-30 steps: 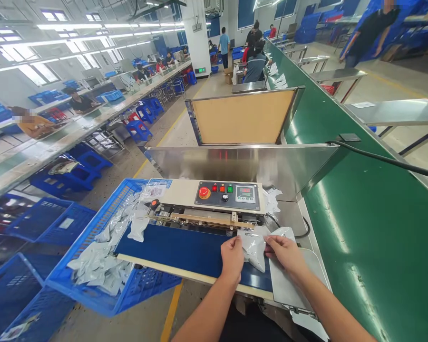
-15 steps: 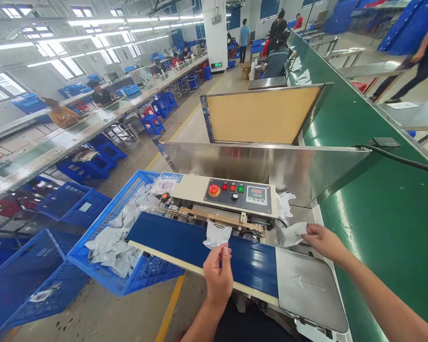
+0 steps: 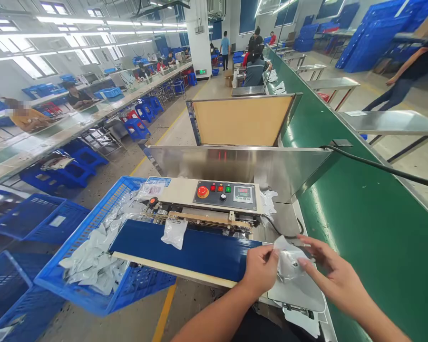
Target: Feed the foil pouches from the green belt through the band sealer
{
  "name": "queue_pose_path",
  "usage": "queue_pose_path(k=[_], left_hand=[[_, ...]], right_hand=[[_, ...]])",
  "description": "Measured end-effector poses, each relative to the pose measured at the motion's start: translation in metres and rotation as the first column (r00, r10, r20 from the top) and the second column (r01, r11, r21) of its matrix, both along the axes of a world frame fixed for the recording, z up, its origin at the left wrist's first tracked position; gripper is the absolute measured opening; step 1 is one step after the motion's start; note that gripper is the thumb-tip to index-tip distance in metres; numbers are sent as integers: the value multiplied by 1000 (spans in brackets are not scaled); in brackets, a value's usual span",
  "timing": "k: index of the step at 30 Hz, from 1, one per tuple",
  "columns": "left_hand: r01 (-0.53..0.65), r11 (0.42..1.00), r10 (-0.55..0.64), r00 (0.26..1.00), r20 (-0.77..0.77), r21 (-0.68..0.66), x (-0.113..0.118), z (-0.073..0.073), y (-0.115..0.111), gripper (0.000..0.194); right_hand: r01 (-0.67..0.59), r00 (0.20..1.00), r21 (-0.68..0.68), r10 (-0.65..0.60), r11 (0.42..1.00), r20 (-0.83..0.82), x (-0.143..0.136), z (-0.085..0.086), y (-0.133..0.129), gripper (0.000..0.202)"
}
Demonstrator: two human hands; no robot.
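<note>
Over the metal plate at the right end of the sealing machine (image 3: 221, 194), a clear-and-white plastic bag (image 3: 290, 261) is held between my hands. My left hand (image 3: 262, 268) pinches the bag's left edge. My right hand (image 3: 330, 268) has its thumb on the bag's front and its fingers behind the right side. Another white bag (image 3: 174, 232) hangs from the machine's sealing strip over the blue belt (image 3: 207, 254). Many similar bags (image 3: 96, 251) lie in the blue basket (image 3: 74, 306) at the machine's left end.
Behind the machine stands a steel panel (image 3: 214, 164). A green conveyor (image 3: 374, 237) runs along the right, with a black cable (image 3: 385, 166) across it. More blue crates (image 3: 39, 216) are on the floor at left. A person (image 3: 410, 71) walks at far right.
My left hand has left the bag at the sealing strip and moved right to the bag in my right hand. That first bag has shifted left along the belt. The view has turned right.
</note>
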State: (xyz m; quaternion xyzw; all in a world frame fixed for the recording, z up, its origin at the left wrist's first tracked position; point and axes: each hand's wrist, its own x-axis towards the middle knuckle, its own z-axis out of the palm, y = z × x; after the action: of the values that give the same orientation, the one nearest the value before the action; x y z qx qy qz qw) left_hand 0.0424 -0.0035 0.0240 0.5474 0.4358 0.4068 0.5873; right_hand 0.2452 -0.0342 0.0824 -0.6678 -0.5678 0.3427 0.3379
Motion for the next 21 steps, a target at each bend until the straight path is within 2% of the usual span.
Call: queue_pose_path(k=[2, 4, 6, 10, 12, 15, 17, 21], left_hand=[[-87, 989, 95, 994, 62, -120, -1, -12, -9, 61], [-139, 971, 158, 983, 91, -193, -2, -20, -14, 60], [-205, 942, 241, 964, 111, -264, -2, -22, -16, 57], [-274, 883, 362, 914, 182, -381, -8, -14, -12, 53], [-255, 884, 356, 910, 211, -391, -14, -11, -9, 56], [-216, 890, 298, 942, 154, -401, -22, -13, -3, 57], [-220, 846, 296, 951, 86, -485, -24, -20, 3, 53], [-267, 713, 367, 930, 21, -648, -19, -34, 21, 43]], right_hand=[[177, 976, -123, -190, 976, -105, -8, -26, -12, 62], [238, 938, -230, -285, 944, -197, -19, -47, -19, 68], [254, 893, -260, -330, 931, -307, -30, -58, -21, 70], [251, 847, -254, -339, 934, -410, -47, -62, -17, 68], [265, 846, -251, -349, 931, -404, -51, -63, -16, 65], [287, 821, -268, -381, 920, -426, -49, -67, -15, 59], [298, 810, -307, -410, 904, -420, -44, -71, -13, 53], [326, 800, -366, -460, 872, -384, -39, -79, 0, 42]])
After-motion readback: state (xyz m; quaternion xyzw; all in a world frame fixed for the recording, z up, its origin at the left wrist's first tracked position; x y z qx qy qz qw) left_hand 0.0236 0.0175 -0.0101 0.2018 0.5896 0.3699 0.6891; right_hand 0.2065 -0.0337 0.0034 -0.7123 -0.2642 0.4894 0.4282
